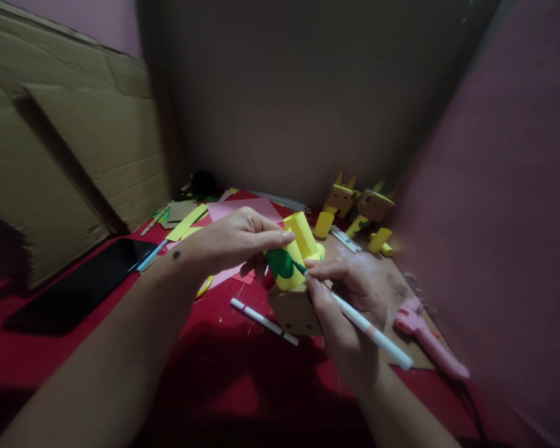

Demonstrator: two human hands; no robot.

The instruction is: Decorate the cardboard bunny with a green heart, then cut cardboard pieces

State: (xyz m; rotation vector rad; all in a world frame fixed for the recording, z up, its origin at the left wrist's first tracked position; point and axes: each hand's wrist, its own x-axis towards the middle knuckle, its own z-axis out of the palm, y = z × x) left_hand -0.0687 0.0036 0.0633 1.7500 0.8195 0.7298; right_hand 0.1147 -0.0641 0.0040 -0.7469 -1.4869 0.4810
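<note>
My left hand is closed on a paper figure made of yellow paper tubes and a brown cardboard box part with two dark dots. The box part points down toward me. My right hand grips a white felt-tip marker with a pink band. Its green tip touches a dark green patch on one yellow tube. Part of the figure is hidden behind my fingers. Just below the figure, another white marker lies on the red cloth.
A pink glue gun lies at the right by a cardboard sheet. Two similar figures stand at the back, near loose yellow tubes and markers. A black phone, coloured paper and large cardboard are to the left.
</note>
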